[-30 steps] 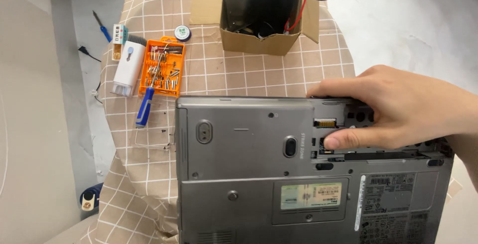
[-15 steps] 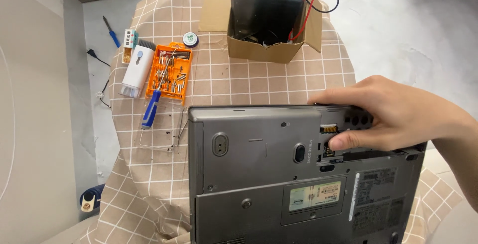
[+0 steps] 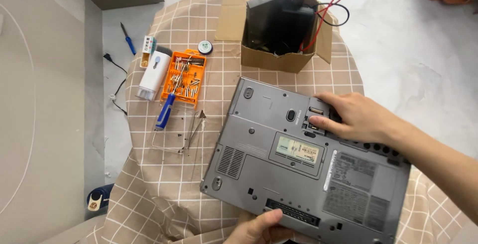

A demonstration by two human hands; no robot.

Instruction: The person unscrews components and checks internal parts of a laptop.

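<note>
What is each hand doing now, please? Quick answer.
Left hand: grips the near edge of the upturned grey laptop.
Right hand: open, fingers pressing on the laptop's underside at its far edge; holds nothing.

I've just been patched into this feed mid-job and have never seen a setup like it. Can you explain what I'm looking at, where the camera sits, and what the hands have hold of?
There is no machine here: a person works with two bare hands, and the single picture comes from a camera on their head, looking down.

In front of them is a round table under a checked tablecloth. On it lies a grey laptop, turned bottom side up. The right hand rests on the laptop's far edge, fingers at an open slot. The left hand grips the near edge from below; only part of it shows.

To the left lie an orange case of screwdriver bits, a blue-handled screwdriver, tweezers and a white gadget. Behind the laptop stands a cardboard box holding black parts and red wires.
</note>
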